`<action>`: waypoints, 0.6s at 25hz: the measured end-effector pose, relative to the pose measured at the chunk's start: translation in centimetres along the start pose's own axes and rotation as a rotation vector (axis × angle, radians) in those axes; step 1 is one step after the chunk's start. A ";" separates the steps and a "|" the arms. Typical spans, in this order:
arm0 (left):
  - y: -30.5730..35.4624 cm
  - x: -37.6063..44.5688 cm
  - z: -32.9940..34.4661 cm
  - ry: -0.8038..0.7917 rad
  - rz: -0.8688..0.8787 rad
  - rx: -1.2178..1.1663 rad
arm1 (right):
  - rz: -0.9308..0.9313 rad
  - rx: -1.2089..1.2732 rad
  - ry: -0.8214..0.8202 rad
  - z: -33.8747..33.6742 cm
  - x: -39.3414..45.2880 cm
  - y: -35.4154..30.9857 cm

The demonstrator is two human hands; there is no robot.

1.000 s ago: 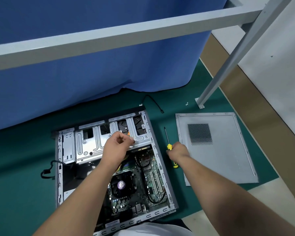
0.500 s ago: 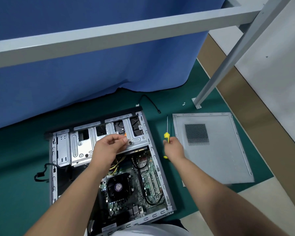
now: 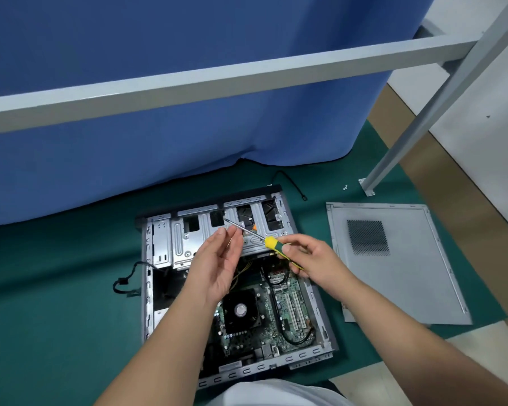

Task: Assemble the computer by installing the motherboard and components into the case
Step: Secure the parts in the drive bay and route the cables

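Note:
An open computer case [image 3: 147, 288] lies flat on the green mat, with a silver drive cage [image 3: 185, 238] at its far end. The motherboard [image 3: 279, 312] sits inside with a black CPU fan [image 3: 239, 310]. My right hand [image 3: 311, 263] grips the yellow-and-green handle of a screwdriver [image 3: 272, 243], whose shaft points up-left over the drive cage. My left hand [image 3: 220, 263] is raised above the case, palm turned toward me, its fingertips touching the shaft. Whether a screw sits in those fingers is too small to tell.
The grey side panel [image 3: 408, 276] lies on the mat right of the case. A black cable [image 3: 126, 284] trails off the case's left side, another [image 3: 291, 183] lies behind it. A grey metal frame leg [image 3: 370, 183] stands at back right, small screws [image 3: 345, 187] beside it. Blue curtain behind.
My right hand picked the screwdriver up from the mat and swung it left over the case. My left hand lifted off the drive cage and turned palm-up to meet the shaft.

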State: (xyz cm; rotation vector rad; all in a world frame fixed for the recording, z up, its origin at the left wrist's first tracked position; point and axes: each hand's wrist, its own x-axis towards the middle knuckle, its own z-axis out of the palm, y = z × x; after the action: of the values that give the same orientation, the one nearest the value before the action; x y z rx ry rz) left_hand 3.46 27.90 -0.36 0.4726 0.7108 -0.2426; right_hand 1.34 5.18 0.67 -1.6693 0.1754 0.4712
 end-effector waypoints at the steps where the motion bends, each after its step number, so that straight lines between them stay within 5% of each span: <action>1: 0.2 -0.3 -0.3 0.000 -0.004 -0.031 | -0.004 -0.002 0.006 0.0 -0.2 -0.1; 15: 2.6 -2.5 -2.2 -0.066 -0.036 -0.056 | -0.076 -0.077 0.003 0.5 -0.7 -2.0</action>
State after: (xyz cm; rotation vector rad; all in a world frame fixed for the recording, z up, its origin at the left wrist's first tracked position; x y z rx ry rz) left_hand 1.27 31.41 0.75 0.3973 0.6602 -0.2706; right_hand 1.38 5.84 2.78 -1.7457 0.0971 0.4228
